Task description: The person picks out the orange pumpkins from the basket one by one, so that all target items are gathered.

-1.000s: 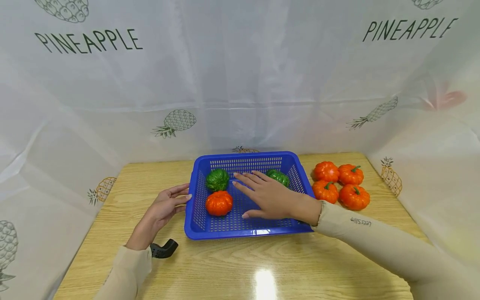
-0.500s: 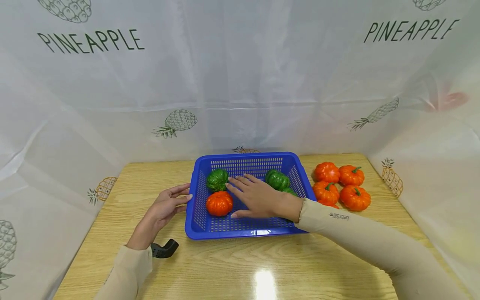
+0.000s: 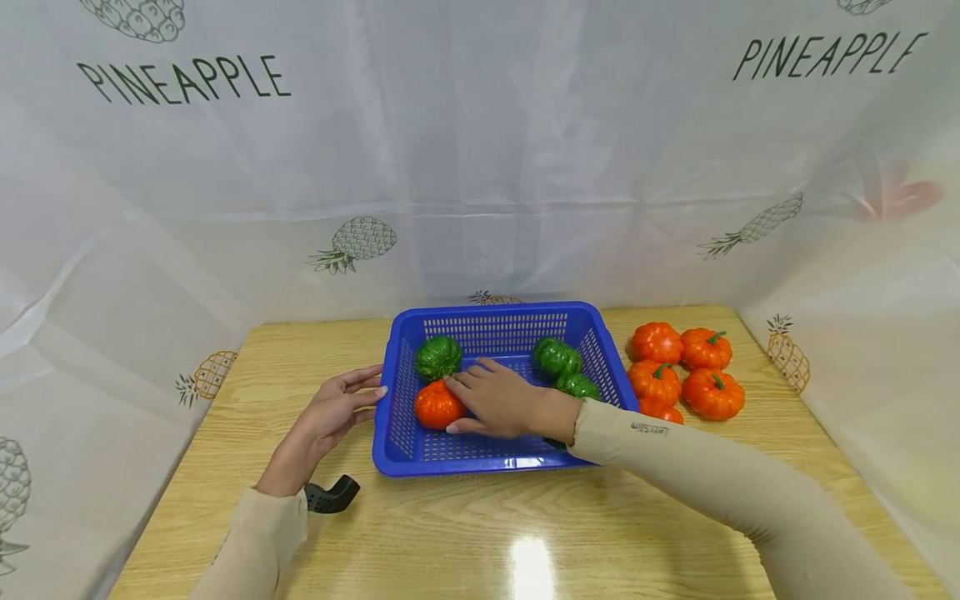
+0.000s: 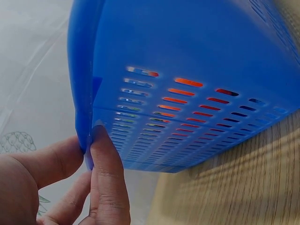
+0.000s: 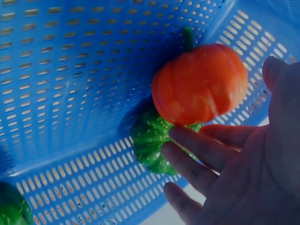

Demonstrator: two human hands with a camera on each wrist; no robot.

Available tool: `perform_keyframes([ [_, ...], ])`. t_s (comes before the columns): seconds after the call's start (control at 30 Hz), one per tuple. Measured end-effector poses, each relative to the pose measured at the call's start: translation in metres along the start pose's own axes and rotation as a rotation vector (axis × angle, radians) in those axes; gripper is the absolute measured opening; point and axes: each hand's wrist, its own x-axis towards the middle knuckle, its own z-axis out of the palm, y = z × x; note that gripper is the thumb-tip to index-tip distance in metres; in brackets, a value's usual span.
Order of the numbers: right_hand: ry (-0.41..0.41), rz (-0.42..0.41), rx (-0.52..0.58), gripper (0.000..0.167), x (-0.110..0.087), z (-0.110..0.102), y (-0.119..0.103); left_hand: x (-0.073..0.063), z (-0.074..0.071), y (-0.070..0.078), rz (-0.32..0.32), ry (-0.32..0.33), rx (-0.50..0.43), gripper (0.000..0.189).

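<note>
My left hand point(image 3: 337, 410) pinches the left rim of the blue plastic basket point(image 3: 480, 468); in the left wrist view its thumb and fingers point(image 4: 108, 173) lie on either side of that rim. Inside the basket, my right hand point(image 3: 501, 403) reaches over the floor with spread, relaxed fingers. Its fingertips are right at the ribbed orange pumpkin point(image 3: 435, 407), which shows a green stem in the right wrist view. Just behind that pumpkin sits a speckled green pumpkin point(image 3: 438, 357). Two more green pumpkins point(image 3: 557, 358) lie at the basket's right end, one partly hidden by the right arm.
Several orange pumpkins point(image 3: 712, 394) are grouped on the wooden table point(image 3: 420, 542) right of the basket, some partly covered by the right sleeve. A black angled piece point(image 3: 335, 495) shows beside my left wrist. A white pineapple-print sheet point(image 3: 480, 167) hangs behind and at the sides.
My right hand has moved left and slightly down, from mid-basket to the orange pumpkin. The green pumpkins at the right end have come into fuller view. The left hand stays on the rim.
</note>
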Motion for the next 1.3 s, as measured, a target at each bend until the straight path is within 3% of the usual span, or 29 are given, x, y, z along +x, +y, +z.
perform_keyframes([
  [0.53, -0.011, 0.080, -0.006, 0.079, 0.019, 0.009, 0.001, 0.000, 0.000, 0.001, -0.005, 0.000, 0.001, 0.059],
  [0.77, -0.011, 0.040, 0.061, 0.081, 0.021, 0.009, 0.004, 0.002, -0.001, 0.000, -0.004, -0.001, -0.005, 0.059],
  [1.3, 0.145, 0.000, -0.013, 0.083, -0.025, -0.021, 0.020, 0.002, 0.000, 0.000, -0.005, -0.001, -0.011, 0.059],
])
